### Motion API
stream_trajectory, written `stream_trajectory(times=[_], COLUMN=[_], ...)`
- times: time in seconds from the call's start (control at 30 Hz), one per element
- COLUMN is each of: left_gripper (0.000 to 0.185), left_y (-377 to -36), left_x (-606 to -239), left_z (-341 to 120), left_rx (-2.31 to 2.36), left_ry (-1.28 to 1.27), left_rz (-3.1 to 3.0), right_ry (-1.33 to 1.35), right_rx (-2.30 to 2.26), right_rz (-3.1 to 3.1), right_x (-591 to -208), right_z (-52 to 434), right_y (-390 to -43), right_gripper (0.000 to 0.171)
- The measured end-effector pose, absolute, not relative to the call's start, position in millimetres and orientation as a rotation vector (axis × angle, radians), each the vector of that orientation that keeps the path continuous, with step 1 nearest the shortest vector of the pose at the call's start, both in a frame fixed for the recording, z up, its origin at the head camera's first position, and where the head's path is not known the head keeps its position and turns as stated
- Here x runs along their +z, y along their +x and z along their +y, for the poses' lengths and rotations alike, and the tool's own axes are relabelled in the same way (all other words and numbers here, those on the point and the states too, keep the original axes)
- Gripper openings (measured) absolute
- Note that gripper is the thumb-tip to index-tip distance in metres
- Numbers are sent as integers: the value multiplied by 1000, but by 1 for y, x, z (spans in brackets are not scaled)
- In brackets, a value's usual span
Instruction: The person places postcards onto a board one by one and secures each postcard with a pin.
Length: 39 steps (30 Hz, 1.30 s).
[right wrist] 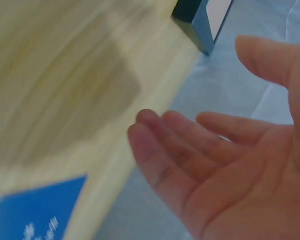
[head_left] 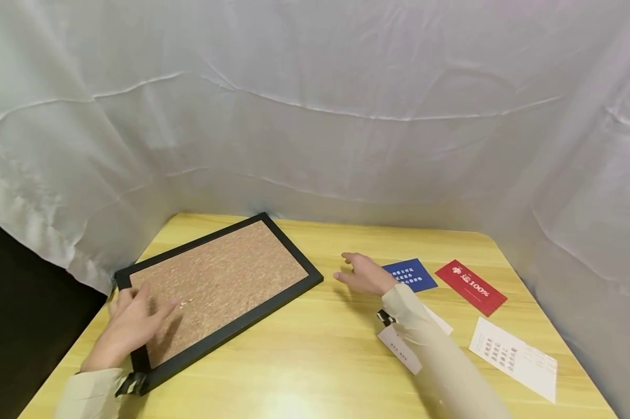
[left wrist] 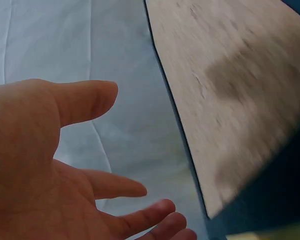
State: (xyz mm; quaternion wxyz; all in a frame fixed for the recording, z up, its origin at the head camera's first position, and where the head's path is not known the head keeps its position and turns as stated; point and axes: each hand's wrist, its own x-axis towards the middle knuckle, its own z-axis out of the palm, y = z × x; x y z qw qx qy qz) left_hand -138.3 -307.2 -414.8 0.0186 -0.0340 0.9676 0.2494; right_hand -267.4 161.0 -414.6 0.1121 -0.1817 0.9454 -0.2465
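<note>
- Left hand [head_left: 131, 323] nearest the lens, hovering over the near-left corner of the cork board [head_left: 218, 285]; fingers spread and relaxed, holding nothing — the wrist view shows the palm bare.
- Cork board: black frame, lying flat and askew on the left half of the wooden table [head_left: 320, 355], far corner close to the white cloth backdrop [head_left: 315, 105].
- Right hand [head_left: 364, 273] above the table between the board and the blue card [head_left: 410, 274]; fingers loosely extended, nothing in its grasp.
- Blue card just beside the right hand, flat on the wood.
- Red card [head_left: 471, 287] further right, near the blue one, not touching it.
- White printed sheet [head_left: 514, 358] near the right edge.
- Another white slip [head_left: 401, 348] partly hidden under the right sleeve.
</note>
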Motion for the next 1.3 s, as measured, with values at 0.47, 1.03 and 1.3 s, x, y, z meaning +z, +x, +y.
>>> stream_trajectory(times=[0.47, 1.03, 1.3], left_gripper=[112, 46, 31], left_y=[-132, -135, -133], left_x=[-428, -438, -442], left_z=[-346, -346, -349], left_rx=[618, 624, 617], left_ry=[-262, -154, -108], left_rz=[2765, 2878, 2937], right_ry=[-553, -638, -667], right_rx=[-880, -863, -829], right_rz=[2774, 2766, 2761], right_x=[-440, -445, -442], right_z=[120, 101, 99], right_y=[-286, -295, -296], right_gripper=[56, 26, 18])
